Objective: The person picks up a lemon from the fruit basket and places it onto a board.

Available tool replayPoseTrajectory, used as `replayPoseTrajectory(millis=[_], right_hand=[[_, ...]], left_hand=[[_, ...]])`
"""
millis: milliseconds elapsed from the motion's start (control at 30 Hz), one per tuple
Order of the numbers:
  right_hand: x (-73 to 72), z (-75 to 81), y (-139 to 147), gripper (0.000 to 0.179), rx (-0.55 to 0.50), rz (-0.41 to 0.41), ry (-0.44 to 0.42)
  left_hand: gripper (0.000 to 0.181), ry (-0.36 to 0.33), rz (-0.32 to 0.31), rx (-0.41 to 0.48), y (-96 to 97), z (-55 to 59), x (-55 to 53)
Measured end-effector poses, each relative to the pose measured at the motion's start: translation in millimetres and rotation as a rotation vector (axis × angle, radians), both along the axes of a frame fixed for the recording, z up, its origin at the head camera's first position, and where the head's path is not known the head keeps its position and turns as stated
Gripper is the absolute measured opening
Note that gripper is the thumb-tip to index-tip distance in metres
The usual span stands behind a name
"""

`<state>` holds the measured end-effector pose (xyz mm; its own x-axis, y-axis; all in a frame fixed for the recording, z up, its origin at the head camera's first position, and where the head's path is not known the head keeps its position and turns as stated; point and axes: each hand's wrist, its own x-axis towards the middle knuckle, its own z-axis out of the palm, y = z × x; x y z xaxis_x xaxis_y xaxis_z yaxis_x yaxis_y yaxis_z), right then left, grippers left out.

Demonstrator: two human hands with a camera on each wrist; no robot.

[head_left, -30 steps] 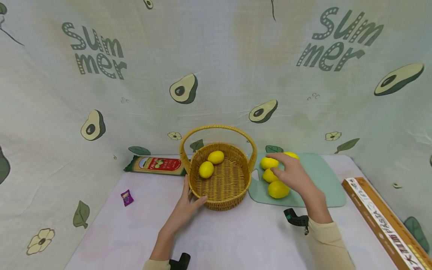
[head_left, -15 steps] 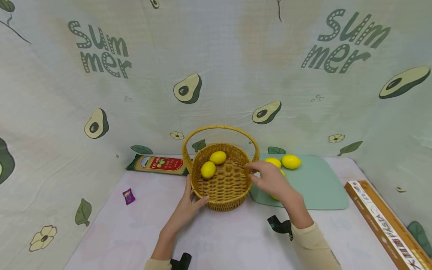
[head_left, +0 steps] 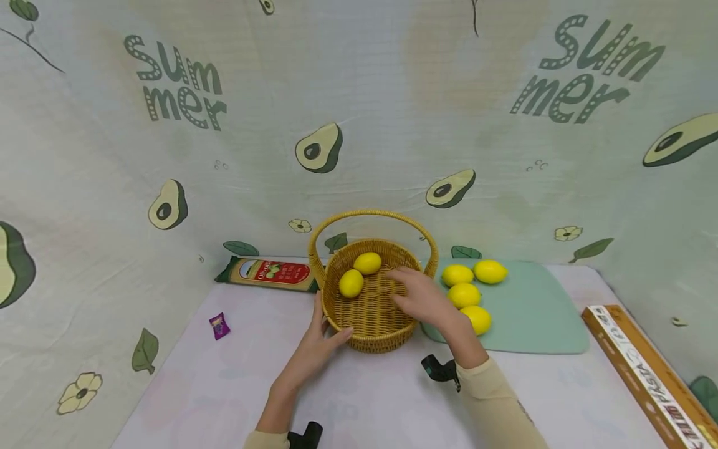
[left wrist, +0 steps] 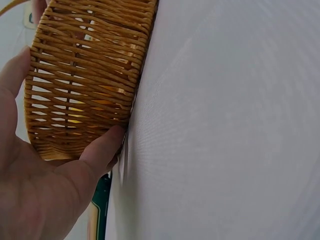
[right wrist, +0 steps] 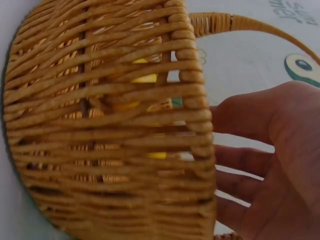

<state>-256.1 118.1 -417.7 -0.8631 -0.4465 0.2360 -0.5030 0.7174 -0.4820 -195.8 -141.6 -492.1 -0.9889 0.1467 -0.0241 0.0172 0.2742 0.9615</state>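
Note:
A round wicker basket (head_left: pixel 371 343) with an arched handle stands on the table with two lemons inside, one lemon (head_left: pixel 351 284) nearer than the other lemon (head_left: pixel 367 263). My left hand (head_left: pixel 317 340) grips the basket's left side, thumb at the front rim. In the left wrist view its digits span the woven wall (left wrist: pixel 85 75). My right hand (head_left: pixel 423 298) reaches over the right rim, fingers extended inside, with nothing seen between them. The right wrist view hides its fingertips behind the wicker (right wrist: pixel 115 125). Several lemons (head_left: pixel 464 295) lie on a green cutting board (head_left: pixel 538 312) to the right.
Behind the basket on the left lies a pasta packet (head_left: pixel 269 273). A small purple wrapped candy (head_left: pixel 219 325) sits on the left of the table. A long brown pasta box (head_left: pixel 645 374) lies along the right. A printed cloth (head_left: pixel 370 162) hangs behind.
My right hand has moved left from above the lemons on the board into the basket. The left hand keeps its grip on the basket. The view has shifted slightly.

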Motion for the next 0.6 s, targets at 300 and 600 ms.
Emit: replayPoseTrajectory(millis=[300,600], right_hand=[[-21.0,-6.7,-15.4,0.054,0.028,-0.002,-0.050],[-41.7,4.9,-37.2,0.053,0.139,0.049,-0.099]], left_hand=[[0.108,0.009,-0.014,0.020,5.1,1.1,0.1],[0.107,0.011,0.004,0.026,0.9,0.2,1.5]])
